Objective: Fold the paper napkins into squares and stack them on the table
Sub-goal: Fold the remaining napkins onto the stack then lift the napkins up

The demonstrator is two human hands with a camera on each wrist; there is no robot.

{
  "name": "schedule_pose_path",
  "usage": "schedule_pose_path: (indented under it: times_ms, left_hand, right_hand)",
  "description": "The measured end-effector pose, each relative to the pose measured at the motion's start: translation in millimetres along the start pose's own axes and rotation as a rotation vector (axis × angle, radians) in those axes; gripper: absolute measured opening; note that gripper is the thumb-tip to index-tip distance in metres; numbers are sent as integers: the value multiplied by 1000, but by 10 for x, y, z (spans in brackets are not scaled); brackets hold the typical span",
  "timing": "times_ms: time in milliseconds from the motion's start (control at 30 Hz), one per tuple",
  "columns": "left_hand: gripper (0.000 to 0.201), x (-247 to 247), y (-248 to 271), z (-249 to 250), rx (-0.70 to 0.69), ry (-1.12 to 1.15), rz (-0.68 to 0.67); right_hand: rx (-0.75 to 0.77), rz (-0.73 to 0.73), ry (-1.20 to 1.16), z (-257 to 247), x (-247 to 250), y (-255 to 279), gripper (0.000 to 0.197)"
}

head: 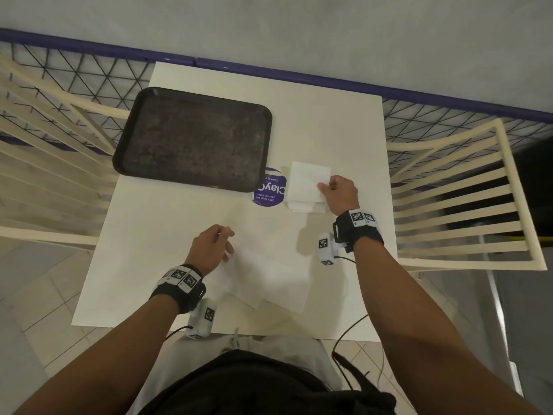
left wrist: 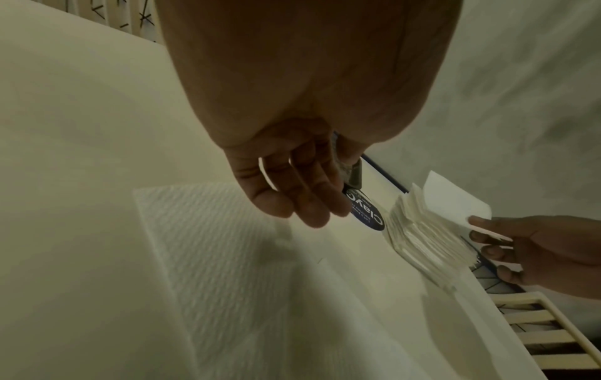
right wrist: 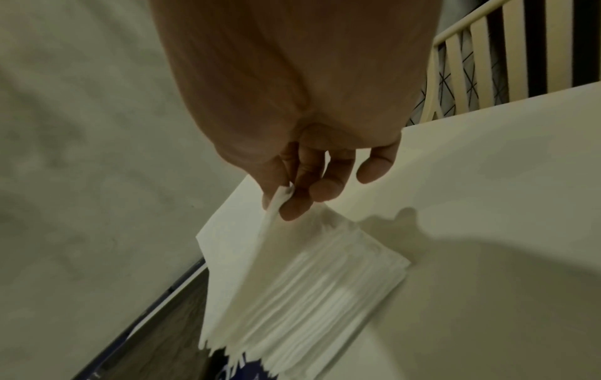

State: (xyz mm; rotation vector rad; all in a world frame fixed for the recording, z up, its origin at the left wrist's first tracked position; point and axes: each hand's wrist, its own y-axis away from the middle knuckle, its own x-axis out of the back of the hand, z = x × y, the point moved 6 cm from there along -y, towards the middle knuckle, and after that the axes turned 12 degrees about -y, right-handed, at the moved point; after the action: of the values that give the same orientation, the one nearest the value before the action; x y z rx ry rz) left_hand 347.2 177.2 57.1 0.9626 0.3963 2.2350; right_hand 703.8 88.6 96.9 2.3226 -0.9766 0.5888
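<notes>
A stack of white paper napkins [head: 305, 206] [left wrist: 422, 239] [right wrist: 325, 295] lies right of centre on the white table [head: 329, 121]. My right hand [head: 326, 185] [right wrist: 286, 198] pinches a corner of the top napkin [head: 308, 181] [left wrist: 455, 203] [right wrist: 234, 282] between thumb and forefinger, and that napkin is lifted off the stack. Flat white napkins [head: 269, 280] [left wrist: 227, 257] lie overlapping near the table's front edge. My left hand [head: 229, 242] [left wrist: 302, 210] hovers over their far left corner with relaxed fingers, holding nothing.
A dark rectangular tray [head: 119, 163] sits at the far left of the table. A round purple sticker [head: 269, 193] lies between tray and stack, partly covered by both. Cream slatted chairs [head: 45, 175] [head: 463, 205] stand at both sides, with a railing behind.
</notes>
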Motion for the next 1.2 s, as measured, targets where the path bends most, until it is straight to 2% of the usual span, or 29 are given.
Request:
schedule_pose_path:
  times_ms: [267, 333, 433, 500, 600, 667, 767, 933, 1000, 1067, 1133, 1200]
  left_hand:
    - [27, -15, -80, 15, 17, -16, -4]
    - [28, -17, -83, 22, 13, -30, -7]
    - [27, -7, -79, 26, 8, -31, -7]
    - [24, 2, -69, 19, 12, -33, -8]
    - [19, 11, -38, -17, 8, -49, -14]
    - [17, 11, -14, -71, 13, -54, -21]
    - [16, 14, 33, -160, 24, -81, -22]
    - [15, 39, 120, -396, 45, -140, 5]
    - [15, 63, 176, -483, 53, -155, 14]
    - [14, 93, 233, -570, 65, -160, 13]
    - [12, 133, 286, -624, 60, -170, 9]
    - [9, 173, 325, -655, 52, -159, -3]
  right_hand:
    - [-83, 33, 62, 76, -86, -90, 20]
    - [-109, 70, 53, 89, -86, -59, 26]
    - [-91, 150, 10, 84, -56, 1, 45]
    - [-44, 209, -31, 46, -20, 79, 48]
    - [112, 268, -76, -65, -34, 282, 28]
    - [245, 258, -134, -152, -133, 472, 18]
    - [360, 120, -218, -238, -443, 782, 14]
    - [342, -247, -152, -238, -1165, 1194, 9]
    - [331, -379, -49, -207, -1453, 1290, 9]
    - [308, -455, 160, -173, -1727, 1340, 20]
    - [312, -463, 406, -150, -1930, 1368, 29]
    - [316, -444, 528, -138, -2045, 1408, 27]
